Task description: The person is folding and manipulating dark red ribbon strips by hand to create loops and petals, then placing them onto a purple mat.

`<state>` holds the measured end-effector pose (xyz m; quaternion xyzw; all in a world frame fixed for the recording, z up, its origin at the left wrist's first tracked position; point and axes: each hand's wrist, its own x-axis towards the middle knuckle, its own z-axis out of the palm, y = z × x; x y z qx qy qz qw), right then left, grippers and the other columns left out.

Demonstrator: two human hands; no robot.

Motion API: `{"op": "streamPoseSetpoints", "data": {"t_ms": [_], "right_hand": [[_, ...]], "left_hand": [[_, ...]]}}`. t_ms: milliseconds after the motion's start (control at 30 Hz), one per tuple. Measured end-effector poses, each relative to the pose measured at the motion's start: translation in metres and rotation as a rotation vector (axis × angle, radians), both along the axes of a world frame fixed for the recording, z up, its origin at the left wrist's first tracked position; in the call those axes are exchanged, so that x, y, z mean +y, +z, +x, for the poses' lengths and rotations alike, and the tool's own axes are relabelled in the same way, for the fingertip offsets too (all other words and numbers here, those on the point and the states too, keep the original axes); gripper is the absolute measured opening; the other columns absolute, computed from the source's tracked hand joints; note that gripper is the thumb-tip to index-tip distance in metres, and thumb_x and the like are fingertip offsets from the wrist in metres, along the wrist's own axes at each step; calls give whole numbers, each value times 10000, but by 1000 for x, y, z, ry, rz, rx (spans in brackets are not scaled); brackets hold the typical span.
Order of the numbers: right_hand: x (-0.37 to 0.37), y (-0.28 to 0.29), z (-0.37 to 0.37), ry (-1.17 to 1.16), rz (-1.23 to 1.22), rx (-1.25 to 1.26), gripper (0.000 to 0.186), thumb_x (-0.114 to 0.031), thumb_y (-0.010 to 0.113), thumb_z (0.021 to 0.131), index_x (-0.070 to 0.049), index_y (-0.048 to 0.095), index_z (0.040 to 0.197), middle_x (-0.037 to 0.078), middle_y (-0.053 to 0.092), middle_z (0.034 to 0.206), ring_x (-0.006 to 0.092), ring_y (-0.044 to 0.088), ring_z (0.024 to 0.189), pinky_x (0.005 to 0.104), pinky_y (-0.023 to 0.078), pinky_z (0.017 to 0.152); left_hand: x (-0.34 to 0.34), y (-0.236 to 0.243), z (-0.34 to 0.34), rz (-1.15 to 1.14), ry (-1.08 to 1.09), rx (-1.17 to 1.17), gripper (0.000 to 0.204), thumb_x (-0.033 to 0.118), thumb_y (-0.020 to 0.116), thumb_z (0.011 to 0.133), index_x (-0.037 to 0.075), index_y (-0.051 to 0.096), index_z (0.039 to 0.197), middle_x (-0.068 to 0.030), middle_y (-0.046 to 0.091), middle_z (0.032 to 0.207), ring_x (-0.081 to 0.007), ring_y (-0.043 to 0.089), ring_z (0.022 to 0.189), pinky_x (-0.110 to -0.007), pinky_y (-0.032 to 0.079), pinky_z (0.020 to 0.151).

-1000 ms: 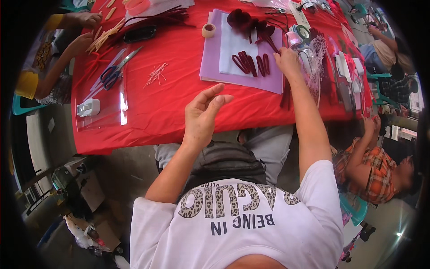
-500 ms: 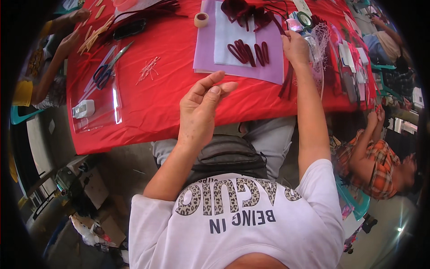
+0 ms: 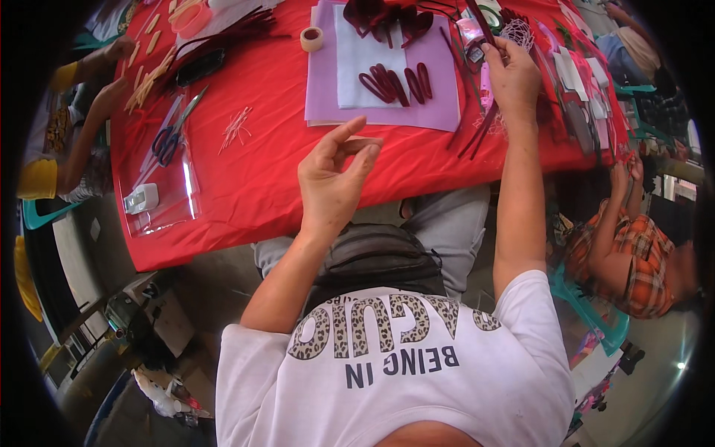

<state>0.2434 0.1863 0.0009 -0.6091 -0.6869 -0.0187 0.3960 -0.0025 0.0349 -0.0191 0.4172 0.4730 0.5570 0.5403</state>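
Observation:
My right hand point(image 3: 515, 82) is closed round dark maroon chenille stems point(image 3: 481, 21) at the right of the table. Their ends stick out above the fingers, and more maroon strands hang below the hand. In front of my body, my left hand point(image 3: 328, 182) hovers with its index finger stretched and thumb apart; nothing shows in it. Folded maroon loops point(image 3: 384, 83) lie on a light blue sheet point(image 3: 350, 56) over a purple sheet point(image 3: 441, 112). Dark maroon petal-like shapes point(image 3: 383, 21) rest at the far side of these sheets.
A tape roll point(image 3: 312, 39) lies beside the sheets. On the left are scissors point(image 3: 165, 145), a clear plastic sleeve point(image 3: 167, 212), pale thin sticks point(image 3: 237, 128) and wooden sticks point(image 3: 153, 78). Another person's hands point(image 3: 112, 93) work at the left edge. White netting point(image 3: 518, 33) lies at the right.
My right hand has moved to the right with the maroon stems, which now point up from the fingers. My left thumb and index finger have spread wider apart.

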Motion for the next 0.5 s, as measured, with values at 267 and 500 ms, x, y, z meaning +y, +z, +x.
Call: {"op": "streamPoseSetpoints", "data": {"t_ms": [267, 500], "right_hand": [[-17, 17, 6, 109, -133, 378, 209, -178, 654, 799, -10, 649, 924, 47, 646, 727, 62, 557, 596, 214, 446, 569], [-27, 13, 7, 311, -386, 985, 149, -100, 636, 813, -14, 638, 935, 5, 636, 752, 36, 546, 626, 175, 436, 577]], "left_hand": [[26, -20, 15, 142, -12, 432, 207, 28, 588, 833, 15, 609, 1039, -14, 600, 756, -57, 561, 738, -199, 449, 692], [45, -16, 34, 87, -168, 543, 210, 142, 555, 875, 15, 618, 1030, -33, 616, 783, -75, 567, 776, -211, 447, 701]]}}
